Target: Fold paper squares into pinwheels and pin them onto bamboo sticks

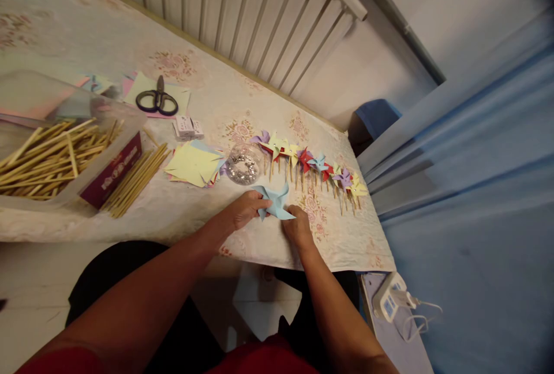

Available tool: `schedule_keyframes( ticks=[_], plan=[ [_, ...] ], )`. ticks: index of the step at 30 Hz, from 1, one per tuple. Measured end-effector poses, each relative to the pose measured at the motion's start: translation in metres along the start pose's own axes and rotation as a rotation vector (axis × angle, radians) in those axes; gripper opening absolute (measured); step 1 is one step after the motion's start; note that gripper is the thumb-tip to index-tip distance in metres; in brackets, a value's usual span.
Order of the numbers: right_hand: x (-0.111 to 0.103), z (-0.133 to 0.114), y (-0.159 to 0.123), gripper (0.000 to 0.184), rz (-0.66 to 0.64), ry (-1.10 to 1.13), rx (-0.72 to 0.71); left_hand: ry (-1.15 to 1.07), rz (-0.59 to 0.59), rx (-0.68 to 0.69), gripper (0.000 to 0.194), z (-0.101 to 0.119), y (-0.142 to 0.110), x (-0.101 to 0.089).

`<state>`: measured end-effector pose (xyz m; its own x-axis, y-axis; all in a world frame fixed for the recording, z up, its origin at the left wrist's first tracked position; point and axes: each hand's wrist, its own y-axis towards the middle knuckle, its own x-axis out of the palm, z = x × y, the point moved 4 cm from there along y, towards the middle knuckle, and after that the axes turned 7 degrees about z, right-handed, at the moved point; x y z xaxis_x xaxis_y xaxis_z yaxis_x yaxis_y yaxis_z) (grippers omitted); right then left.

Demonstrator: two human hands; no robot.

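Observation:
A light blue paper pinwheel (275, 201) is pinched at its left side by my left hand (250, 208), thumb on top. My right hand (299, 226) is closed at the pinwheel's right lower tip, its fingers curled under and mostly hidden, so what it holds does not show. Just behind the pinwheel stands a clear round container (243, 165) of small shiny metal pieces. Left of that lies a stack of cut paper squares (194, 164), yellow on top. Finished pinwheels on sticks (305, 159) lie in a row beyond my right hand.
At the left, a clear plastic bin (93, 186) holds many wooden sticks, with more sticks (137, 180) beside it. Scissors (157, 99) rest on coloured paper near small white boxes (187, 127). A radiator (242, 10) borders the back; a power strip (392, 299) sits lower right.

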<state>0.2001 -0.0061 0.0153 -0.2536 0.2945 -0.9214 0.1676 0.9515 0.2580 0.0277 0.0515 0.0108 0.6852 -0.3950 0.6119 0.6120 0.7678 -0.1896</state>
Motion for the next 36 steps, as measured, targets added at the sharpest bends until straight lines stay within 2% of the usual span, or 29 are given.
schedule_keyframes(
  ticks=[10,19,26,36],
  plan=[
    [0.003,-0.001,0.001,0.009,0.027,0.077,0.122,0.007,0.005,0.007,0.042,-0.002,0.002,0.000],
    [0.008,0.006,-0.004,0.021,0.074,0.140,0.043,0.025,0.022,0.011,0.036,-0.002,0.000,0.000],
    [0.008,0.013,-0.008,0.024,0.040,0.157,0.078,0.020,0.036,-0.011,0.036,0.002,-0.001,0.002],
    [0.004,0.015,-0.005,0.022,-0.037,0.066,0.153,0.020,0.061,0.004,0.037,-0.003,0.001,-0.001]
  ],
)
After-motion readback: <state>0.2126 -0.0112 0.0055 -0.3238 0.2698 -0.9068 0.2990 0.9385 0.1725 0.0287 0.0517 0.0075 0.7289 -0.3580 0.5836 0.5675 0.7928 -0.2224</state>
